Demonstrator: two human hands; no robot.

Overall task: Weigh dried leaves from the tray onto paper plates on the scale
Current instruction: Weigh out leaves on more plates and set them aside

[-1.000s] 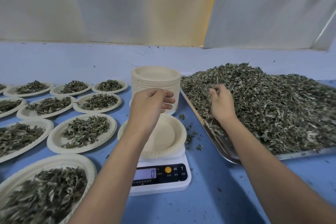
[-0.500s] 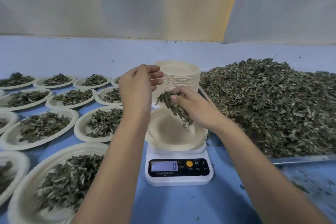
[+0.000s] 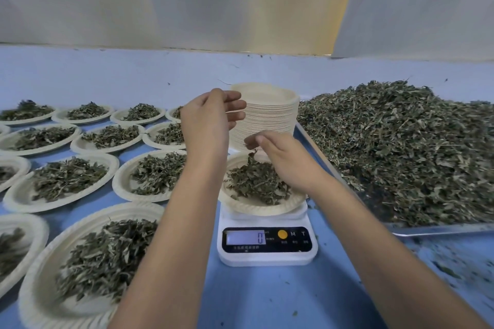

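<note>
Dried leaves (image 3: pixel 256 184) the right hand (image 3: pixel 288 163) held half a second ago now lie on the paper plate (image 3: pixel 267 208) on the scale (image 3: pixel 267 256), tray (image 3: pixel 427 230) at 3 o'clock. Right grip unclear; left hand (image 3: pixel 208 120) hovers slack, empty. Display (image 3: pixel 246 237) reads zero.

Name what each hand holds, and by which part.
Left hand holds nothing. Right hand: dried leaves at its fingertips above the plate; gripped or falling cannot be told.

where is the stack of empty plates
The stack of empty plates stands mid-frame in the head view, just behind the scale, between the left hand and the leaf tray.
</note>
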